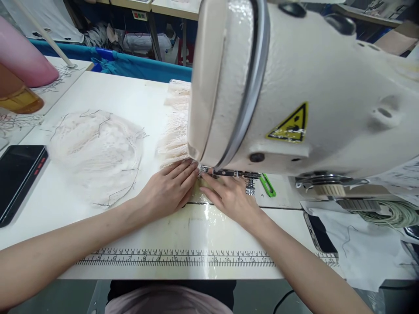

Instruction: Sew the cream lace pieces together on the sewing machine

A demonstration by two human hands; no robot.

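Note:
A cream sewing machine [301,83] fills the upper right of the head view. My left hand [168,189] lies flat on the white table [98,91], fingers stretched out toward the presser foot [205,171]. My right hand [229,196] rests flat beside it, fingertips at the needle area. Both press on a strip of pale lace fabric [173,131] that runs back behind the machine head. The needle itself is hidden by the machine.
A pile of pale lace pieces [94,152] with loose threads lies to the left. A black phone [18,179] sits at the left edge, another phone [319,235] at the right. A printed ruler [176,258] runs along the front edge. A green tool [268,185] lies by the machine.

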